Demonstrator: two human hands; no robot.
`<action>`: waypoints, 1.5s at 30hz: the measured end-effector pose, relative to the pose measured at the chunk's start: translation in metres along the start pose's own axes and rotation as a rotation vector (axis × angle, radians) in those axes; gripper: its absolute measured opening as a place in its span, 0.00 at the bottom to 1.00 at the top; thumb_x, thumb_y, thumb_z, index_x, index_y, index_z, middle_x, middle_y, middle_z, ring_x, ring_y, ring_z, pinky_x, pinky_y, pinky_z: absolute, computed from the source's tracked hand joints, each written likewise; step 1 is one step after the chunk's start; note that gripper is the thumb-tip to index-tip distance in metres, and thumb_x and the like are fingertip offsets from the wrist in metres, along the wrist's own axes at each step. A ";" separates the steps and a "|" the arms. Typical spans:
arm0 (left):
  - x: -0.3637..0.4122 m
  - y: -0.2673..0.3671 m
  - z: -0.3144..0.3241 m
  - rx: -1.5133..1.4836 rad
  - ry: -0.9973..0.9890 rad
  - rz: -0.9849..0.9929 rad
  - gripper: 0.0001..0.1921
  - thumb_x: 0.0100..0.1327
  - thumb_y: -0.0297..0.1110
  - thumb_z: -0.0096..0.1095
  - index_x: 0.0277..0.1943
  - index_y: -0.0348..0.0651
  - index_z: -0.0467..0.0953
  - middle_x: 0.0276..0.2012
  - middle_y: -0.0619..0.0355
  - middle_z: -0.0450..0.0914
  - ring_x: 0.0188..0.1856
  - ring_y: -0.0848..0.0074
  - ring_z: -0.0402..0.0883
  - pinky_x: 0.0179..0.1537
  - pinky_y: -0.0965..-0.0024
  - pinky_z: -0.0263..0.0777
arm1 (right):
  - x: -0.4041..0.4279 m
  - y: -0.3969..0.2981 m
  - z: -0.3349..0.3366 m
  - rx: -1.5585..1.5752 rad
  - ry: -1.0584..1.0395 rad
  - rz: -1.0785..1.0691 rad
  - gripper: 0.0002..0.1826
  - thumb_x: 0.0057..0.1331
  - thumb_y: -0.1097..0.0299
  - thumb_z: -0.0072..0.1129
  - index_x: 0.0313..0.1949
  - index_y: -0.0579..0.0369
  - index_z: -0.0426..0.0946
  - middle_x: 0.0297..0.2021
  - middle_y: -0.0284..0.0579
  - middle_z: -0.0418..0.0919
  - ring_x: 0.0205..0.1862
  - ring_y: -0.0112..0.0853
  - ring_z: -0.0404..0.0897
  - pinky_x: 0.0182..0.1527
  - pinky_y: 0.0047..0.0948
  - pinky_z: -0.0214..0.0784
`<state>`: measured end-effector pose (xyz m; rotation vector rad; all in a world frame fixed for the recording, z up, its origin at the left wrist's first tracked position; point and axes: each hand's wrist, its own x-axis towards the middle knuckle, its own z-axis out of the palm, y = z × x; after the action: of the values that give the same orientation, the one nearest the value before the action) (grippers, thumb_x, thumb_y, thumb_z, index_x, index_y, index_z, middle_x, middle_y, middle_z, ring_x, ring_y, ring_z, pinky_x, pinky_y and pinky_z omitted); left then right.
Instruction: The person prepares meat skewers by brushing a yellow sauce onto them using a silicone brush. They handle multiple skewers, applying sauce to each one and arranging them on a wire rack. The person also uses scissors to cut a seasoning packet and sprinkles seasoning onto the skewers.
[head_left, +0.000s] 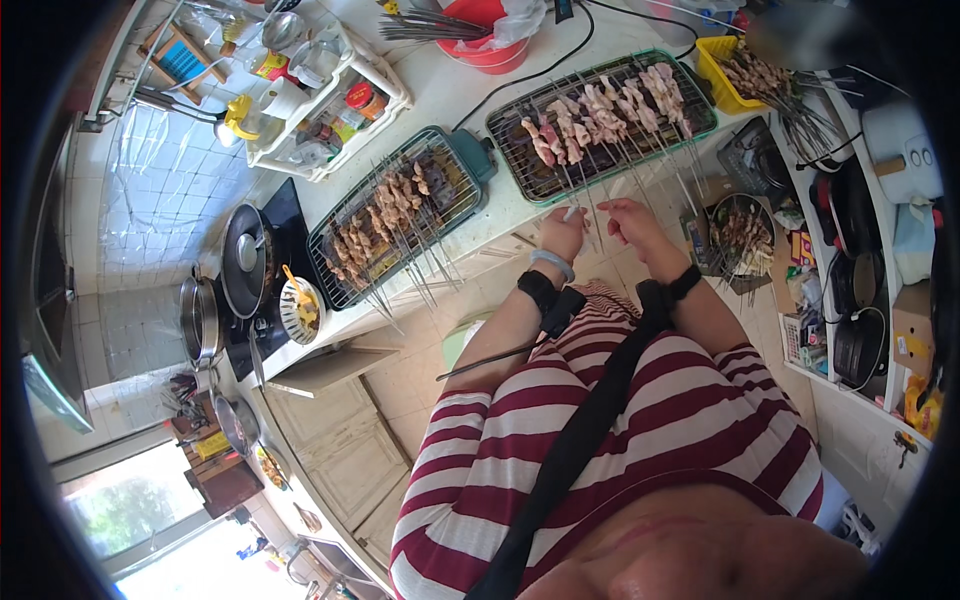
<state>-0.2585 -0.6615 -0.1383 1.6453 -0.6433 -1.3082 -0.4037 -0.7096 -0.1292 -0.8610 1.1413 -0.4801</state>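
My left hand (562, 236) is curled at the front edge of the right-hand electric grill (517, 180), with a small white object (572, 213) between its fingers. Beside it, my right hand (631, 225) has its fingers bent near the handle end of a metal skewer (598, 229); whether it grips the skewer is unclear. Pale, raw-looking meat skewers (600, 112) lie in a row across this grill's rack, their metal ends pointing towards me. A second electric grill (457, 169), to the left, carries browner meat skewers (394, 202).
A patterned bowl (302, 311) with an orange-handled brush stands by the left grill, near a frying pan (246, 262). Behind are a red bucket (487, 56), bare skewers (431, 26) and a white spice rack (330, 112). At right sit a yellow basket (720, 75) of skewers and a pot (742, 232) of meat.
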 end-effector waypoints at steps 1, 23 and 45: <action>0.000 -0.001 0.000 -0.007 0.019 0.035 0.09 0.56 0.35 0.55 0.30 0.36 0.75 0.21 0.62 0.74 0.22 0.81 0.69 0.24 0.77 0.62 | 0.001 0.000 0.002 -0.142 0.017 -0.030 0.14 0.64 0.67 0.40 0.47 0.55 0.70 0.20 0.34 0.72 0.17 0.19 0.64 0.21 0.16 0.56; -0.111 0.031 -0.123 -0.150 -0.483 -0.182 0.18 0.61 0.33 0.51 0.52 0.34 0.67 0.32 0.62 0.74 0.31 0.83 0.72 0.35 0.81 0.66 | 0.005 -0.005 -0.024 -0.386 -0.082 -0.084 0.16 0.61 0.59 0.50 0.38 0.60 0.71 0.24 0.37 0.73 0.22 0.22 0.72 0.23 0.21 0.66; -0.167 0.055 -0.175 -1.070 -0.386 0.098 0.18 0.64 0.32 0.37 0.57 0.41 0.58 0.49 0.54 0.69 0.48 0.72 0.71 0.48 0.67 0.67 | -0.104 -0.078 0.200 -1.039 -0.680 -1.289 0.27 0.48 0.70 0.57 0.50 0.55 0.68 0.34 0.48 0.69 0.36 0.41 0.71 0.37 0.34 0.65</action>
<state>-0.1370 -0.4901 -0.0067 0.4953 -0.1451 -1.5139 -0.2499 -0.6120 0.0254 -2.4574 -0.0336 -0.5160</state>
